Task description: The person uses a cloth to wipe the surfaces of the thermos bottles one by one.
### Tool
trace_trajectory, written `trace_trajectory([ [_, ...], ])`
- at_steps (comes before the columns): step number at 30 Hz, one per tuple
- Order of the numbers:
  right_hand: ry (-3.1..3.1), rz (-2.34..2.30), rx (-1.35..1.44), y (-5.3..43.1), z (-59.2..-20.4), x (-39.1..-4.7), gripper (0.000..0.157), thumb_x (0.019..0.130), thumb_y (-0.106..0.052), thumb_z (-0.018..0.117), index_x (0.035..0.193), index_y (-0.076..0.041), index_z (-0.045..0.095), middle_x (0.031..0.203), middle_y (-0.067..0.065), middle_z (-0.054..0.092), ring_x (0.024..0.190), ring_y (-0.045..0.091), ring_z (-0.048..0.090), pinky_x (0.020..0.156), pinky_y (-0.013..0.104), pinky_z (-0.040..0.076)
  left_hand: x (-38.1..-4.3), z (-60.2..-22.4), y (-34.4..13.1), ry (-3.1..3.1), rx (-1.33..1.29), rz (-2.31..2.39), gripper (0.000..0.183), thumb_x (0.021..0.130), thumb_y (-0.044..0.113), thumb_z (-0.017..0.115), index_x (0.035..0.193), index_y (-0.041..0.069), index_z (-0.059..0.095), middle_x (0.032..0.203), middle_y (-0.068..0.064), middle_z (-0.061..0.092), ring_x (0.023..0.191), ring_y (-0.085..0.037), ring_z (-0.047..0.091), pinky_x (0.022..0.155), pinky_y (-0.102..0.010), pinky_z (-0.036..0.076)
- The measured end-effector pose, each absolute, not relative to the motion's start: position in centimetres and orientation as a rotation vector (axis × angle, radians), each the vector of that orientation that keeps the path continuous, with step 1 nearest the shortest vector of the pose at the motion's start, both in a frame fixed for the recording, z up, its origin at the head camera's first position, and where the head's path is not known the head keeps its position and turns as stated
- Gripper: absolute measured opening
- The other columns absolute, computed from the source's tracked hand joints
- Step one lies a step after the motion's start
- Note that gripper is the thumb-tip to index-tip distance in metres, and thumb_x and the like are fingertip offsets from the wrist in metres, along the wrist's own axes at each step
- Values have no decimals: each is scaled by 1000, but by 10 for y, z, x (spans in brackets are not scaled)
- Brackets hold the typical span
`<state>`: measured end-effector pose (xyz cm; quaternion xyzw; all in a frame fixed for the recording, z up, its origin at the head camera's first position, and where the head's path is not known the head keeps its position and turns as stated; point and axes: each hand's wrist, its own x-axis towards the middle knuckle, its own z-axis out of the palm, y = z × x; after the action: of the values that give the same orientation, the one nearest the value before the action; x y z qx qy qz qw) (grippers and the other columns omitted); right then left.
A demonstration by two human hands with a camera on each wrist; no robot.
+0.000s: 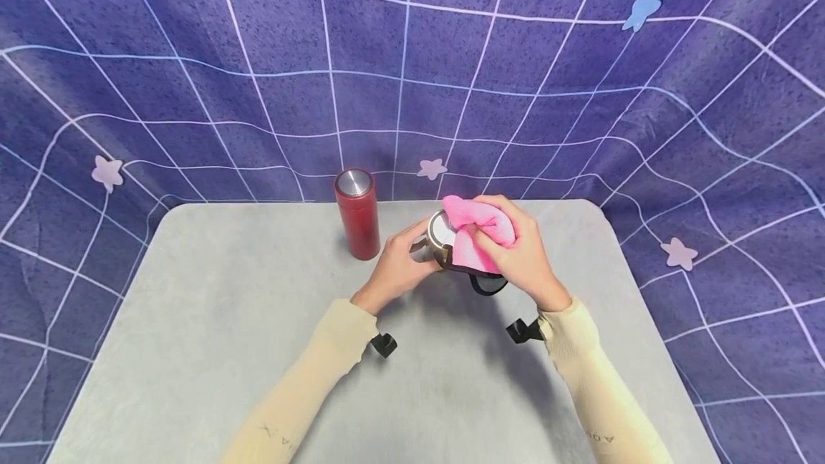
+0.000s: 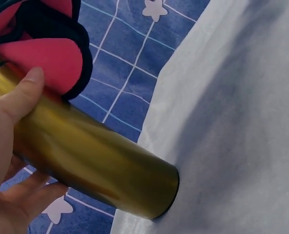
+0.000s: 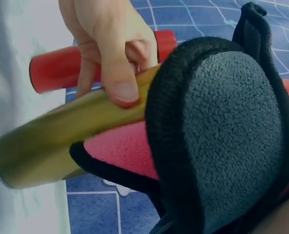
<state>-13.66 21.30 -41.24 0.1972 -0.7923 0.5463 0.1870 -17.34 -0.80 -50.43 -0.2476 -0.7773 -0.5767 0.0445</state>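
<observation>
A gold vacuum flask (image 2: 105, 156) with a silver lid (image 1: 440, 229) stands on the table, its base on the surface. My left hand (image 1: 401, 262) holds its upper body, thumb on one side and fingers round the other. My right hand (image 1: 525, 253) grips a bunched cloth (image 1: 473, 253), pink on one side, with dark grey fabric (image 3: 232, 131) and black edging. The cloth covers part of the lid and hangs down beside the flask. In the right wrist view it hides most of my right hand and the flask's top.
A red flask (image 1: 361, 224) with a silver top stands upright just left of my left hand. The pale grey table (image 1: 213, 335) ends behind it at a purple-blue curtain (image 1: 361, 99) with grid lines and stars. Small black devices (image 1: 384, 345) sit at both wrists.
</observation>
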Motion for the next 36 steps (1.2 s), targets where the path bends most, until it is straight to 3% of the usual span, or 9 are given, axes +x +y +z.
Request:
trace_trajectory([
  [7,-2157,1504,570,206,-420,-127,40,85,9,79,122,-5,75,121,10,75,113,15,66,101,25,50,-172,-505,-5,-2356,-699,-1769,77,81,-1,88,152,5,59,147,-17,65,129,-32,68,102,-36,60],
  [15,-2038,1406,593,190,-435,-121,42,79,13,78,119,-1,74,116,17,72,111,25,65,102,26,49,-173,-503,-5,-2312,-682,-1807,79,77,-12,80,152,6,60,146,-15,66,131,-27,66,103,-33,59],
  [20,-1999,1249,659,183,-440,-118,40,78,6,74,118,-2,75,115,15,72,110,32,64,101,32,49,-174,-502,-6,-2297,-675,-1810,77,77,-13,75,151,6,61,141,-15,69,124,-29,70,103,-35,59],
  [27,-2048,918,742,176,-437,-114,44,81,-2,67,123,-7,76,119,14,72,110,39,64,98,49,49,-174,-499,-6,-2284,-679,-1783,79,73,-16,62,149,6,63,123,-17,76,109,-33,74,100,-39,61],
  [36,-2076,585,840,175,-424,-111,47,82,1,64,126,-11,77,119,11,73,102,36,63,88,48,52,-174,-493,-5,-2245,-752,-1701,82,68,-10,56,149,3,63,134,-16,73,118,-30,73,97,-44,63],
])
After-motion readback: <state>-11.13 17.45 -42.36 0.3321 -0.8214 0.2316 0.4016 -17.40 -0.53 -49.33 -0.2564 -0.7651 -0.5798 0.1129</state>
